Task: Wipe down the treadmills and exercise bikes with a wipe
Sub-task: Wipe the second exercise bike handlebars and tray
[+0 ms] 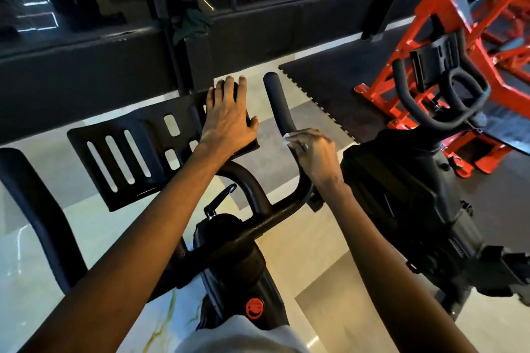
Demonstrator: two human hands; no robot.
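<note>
Pale glossy floor tiles (20,261) underfoot, dark glass wall (86,66) at twelve o'clock, black rubber mat (329,80) at one o'clock. Stood over a black exercise bike (229,255) at centre. Rested the left hand (229,120) flat, fingers straight and slightly spread, on the right end of the slotted black tray (129,160) above the handlebars, at eleven o'clock from the stem. Held a small white wipe (286,139) pinched under the curled fingers of the right hand (315,153), pressed against the lower part of the right handlebar grip (276,100); only a white corner seen past the fingertips. Noted a second black bike (401,198) at three o'clock, just beside the first, and a red machine frame (447,8) at two o'clock. Spotted a dark green cloth (190,27) on the wall ledge at twelve o'clock.
</note>
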